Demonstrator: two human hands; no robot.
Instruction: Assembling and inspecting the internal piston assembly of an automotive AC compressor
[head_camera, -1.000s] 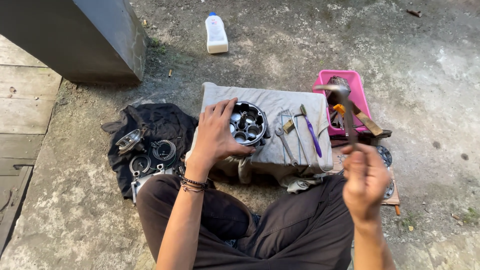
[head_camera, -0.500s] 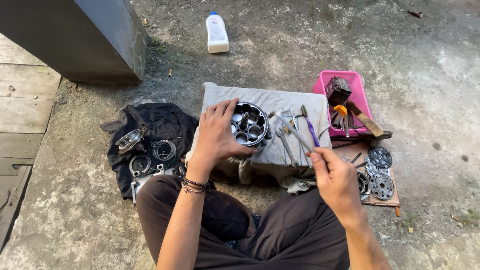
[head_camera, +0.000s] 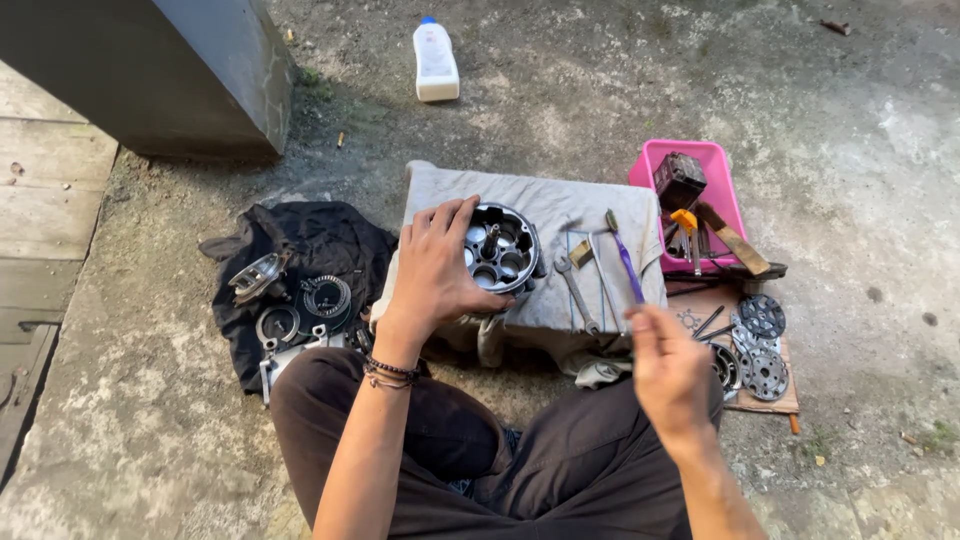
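My left hand (head_camera: 435, 275) rests spread on the rim of a round metal housing (head_camera: 503, 248) with several holes, which lies on a grey cloth (head_camera: 560, 215) draped over a block. My right hand (head_camera: 668, 368) hovers blurred just off the cloth's near right corner, its fingers loosely apart and nothing visible in it. It is closest to the tools lined up on the cloth: a wrench (head_camera: 575, 292), a thin rod (head_camera: 601, 290) and a purple-handled brush (head_camera: 626, 262).
A pink tray (head_camera: 720, 165) of tools stands to the right, with toothed discs (head_camera: 762, 345) on a board below it. A black cloth (head_camera: 310, 245) with metal parts lies to the left. A white bottle (head_camera: 435, 62) stands far back, beside a grey concrete block (head_camera: 170, 70). My legs are crossed in front.
My right hand came down from a raised position holding a long tool, reached the tools on the cloth, and has now drawn back toward me. My left hand stayed on the housing.
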